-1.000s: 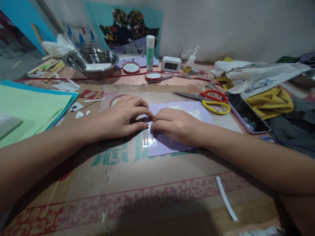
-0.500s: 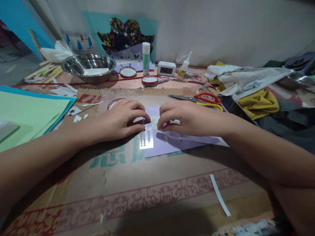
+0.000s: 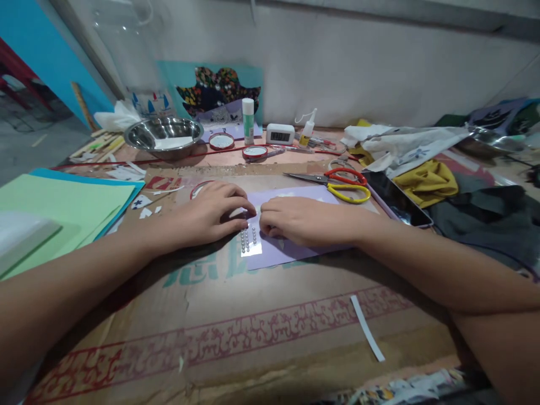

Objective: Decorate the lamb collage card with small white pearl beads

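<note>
A small clear sheet of stick-on pearls (image 3: pixel 252 247) overlaps the left edge of a purple sheet of paper (image 3: pixel 274 257). My left hand (image 3: pixel 215 211) has its thumb and forefinger closed at the top of the pearl sheet, with the other fingers curled above. Just right of it, my right hand (image 3: pixel 295 218) rests low over the purple paper, fingertips drawn together beside the pearl sheet. Whatever may be between those fingertips is hidden. Pale shapes on the paper are mostly covered by my right hand.
Scissors (image 3: pixel 327 180) with red and yellow handles lie beyond my right hand, near a phone (image 3: pixel 399 197). Behind stand a steel bowl (image 3: pixel 164 138), a glue stick (image 3: pixel 248 121), a digital clock (image 3: pixel 280 134) and a glue bottle (image 3: pixel 307 130). Green paper (image 3: pixel 71 208) is at left; a white strip (image 3: pixel 367 328) lies in front.
My right hand has shifted slightly left and down towards the pearl sheet, its fingers more tucked in. My left hand stays at the sheet. The view has tilted up a little.
</note>
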`<state>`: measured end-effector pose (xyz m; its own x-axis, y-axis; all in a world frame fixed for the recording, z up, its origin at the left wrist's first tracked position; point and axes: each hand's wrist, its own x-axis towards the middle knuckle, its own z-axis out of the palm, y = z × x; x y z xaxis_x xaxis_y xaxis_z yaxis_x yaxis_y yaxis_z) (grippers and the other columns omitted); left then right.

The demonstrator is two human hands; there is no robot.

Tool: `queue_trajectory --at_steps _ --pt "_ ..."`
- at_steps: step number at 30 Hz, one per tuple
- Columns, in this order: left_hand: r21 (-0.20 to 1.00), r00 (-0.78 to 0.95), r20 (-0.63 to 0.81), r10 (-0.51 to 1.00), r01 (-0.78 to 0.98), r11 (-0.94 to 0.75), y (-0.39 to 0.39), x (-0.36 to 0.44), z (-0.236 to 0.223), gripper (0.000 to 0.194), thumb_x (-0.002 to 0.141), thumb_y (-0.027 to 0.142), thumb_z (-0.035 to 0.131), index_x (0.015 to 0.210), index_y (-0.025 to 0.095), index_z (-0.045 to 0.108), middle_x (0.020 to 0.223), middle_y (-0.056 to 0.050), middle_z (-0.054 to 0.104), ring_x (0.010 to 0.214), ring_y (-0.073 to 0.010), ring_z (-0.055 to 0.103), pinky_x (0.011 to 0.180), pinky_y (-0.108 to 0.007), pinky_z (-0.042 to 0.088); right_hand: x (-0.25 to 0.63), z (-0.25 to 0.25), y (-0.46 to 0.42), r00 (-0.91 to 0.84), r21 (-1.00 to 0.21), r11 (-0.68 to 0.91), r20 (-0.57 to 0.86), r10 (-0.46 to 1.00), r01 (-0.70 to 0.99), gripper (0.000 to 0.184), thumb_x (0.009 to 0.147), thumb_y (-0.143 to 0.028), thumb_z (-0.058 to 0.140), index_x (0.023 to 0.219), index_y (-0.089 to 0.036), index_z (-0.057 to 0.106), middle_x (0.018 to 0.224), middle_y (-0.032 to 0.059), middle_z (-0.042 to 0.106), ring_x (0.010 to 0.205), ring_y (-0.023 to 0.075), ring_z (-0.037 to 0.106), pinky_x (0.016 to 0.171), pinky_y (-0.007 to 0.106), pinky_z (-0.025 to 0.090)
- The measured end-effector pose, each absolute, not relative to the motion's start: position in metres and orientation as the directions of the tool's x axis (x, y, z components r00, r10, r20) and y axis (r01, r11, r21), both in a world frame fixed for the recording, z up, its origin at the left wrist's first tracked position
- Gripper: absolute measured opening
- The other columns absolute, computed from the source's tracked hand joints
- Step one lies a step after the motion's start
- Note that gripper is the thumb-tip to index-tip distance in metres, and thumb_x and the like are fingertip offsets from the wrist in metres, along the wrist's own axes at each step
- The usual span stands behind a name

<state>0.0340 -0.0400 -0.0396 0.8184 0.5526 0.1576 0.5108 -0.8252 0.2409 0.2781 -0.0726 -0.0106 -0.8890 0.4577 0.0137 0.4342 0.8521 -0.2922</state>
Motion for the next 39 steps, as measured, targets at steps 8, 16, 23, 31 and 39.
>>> queue_trajectory --at_steps 8,16,23,31,39 --pt "0.285 0.763 0.248 0.597 0.532 -0.798 -0.046 0.039 -0.033 0.031 0.096 0.040 0.051 0.117 0.021 0.065 0.116 -0.008 0.068 0.113 -0.0254 0.058 0.103 -0.046 0.039 0.280 0.025 -0.090 -0.946 -0.555 0.785 -0.010 0.324 0.275 0.025 0.099 -0.021 0.041 0.077 -0.018 0.050 0.072 -0.0019 0.049 0.066 0.0110 0.045 0.065 0.023 0.038" --pt "0.388 0.631 0.327 0.704 0.590 -0.709 -0.035 0.024 -0.005 0.028 0.095 0.040 0.053 0.107 0.019 0.068 0.111 -0.007 0.072 0.104 -0.0210 0.063 0.094 -0.036 0.047 0.270 0.042 -0.125 -0.998 -0.728 0.683 -0.047 0.050 0.069 0.011 0.096 -0.011 0.055 0.093 -0.017 0.064 0.099 0.0048 0.070 0.089 0.0093 0.061 0.079 0.016 0.044" --pt "0.267 0.303 0.188 0.934 0.899 -0.346 -0.019 -0.004 0.029 0.048 0.092 0.053 0.041 0.073 0.019 0.067 0.066 -0.003 0.066 0.063 -0.0168 0.057 0.058 -0.027 0.036 0.269 0.030 -0.118 -0.977 -0.751 0.656 0.077 0.198 0.073 0.010 0.093 -0.020 0.061 0.088 -0.013 0.066 0.084 0.0053 0.067 0.078 0.0113 0.059 0.075 0.021 0.046" --pt "0.025 0.166 0.118 0.979 0.985 -0.170 -0.004 -0.027 0.035 0.048 0.090 0.059 0.042 0.091 0.019 0.068 0.076 -0.007 0.068 0.070 -0.0235 0.061 0.059 -0.030 0.035 0.255 -0.018 -0.115 -0.757 -0.507 0.836 0.457 0.467 0.210 0.018 0.097 -0.019 0.050 0.095 -0.014 0.068 0.083 0.0054 0.071 0.073 0.0129 0.060 0.068 0.023 0.044" --pt "-0.102 0.250 0.137 0.959 0.966 -0.237 0.004 -0.043 0.027 0.042 0.085 0.036 0.052 0.121 0.018 0.064 0.118 -0.013 0.066 0.098 -0.0287 0.063 0.075 -0.032 0.045 0.252 -0.034 -0.109 -0.760 -0.286 0.941 0.567 0.317 0.180 0.043 0.101 -0.031 0.045 0.064 -0.015 0.061 0.058 0.0009 0.052 0.059 0.0133 0.042 0.059 0.028 0.032"
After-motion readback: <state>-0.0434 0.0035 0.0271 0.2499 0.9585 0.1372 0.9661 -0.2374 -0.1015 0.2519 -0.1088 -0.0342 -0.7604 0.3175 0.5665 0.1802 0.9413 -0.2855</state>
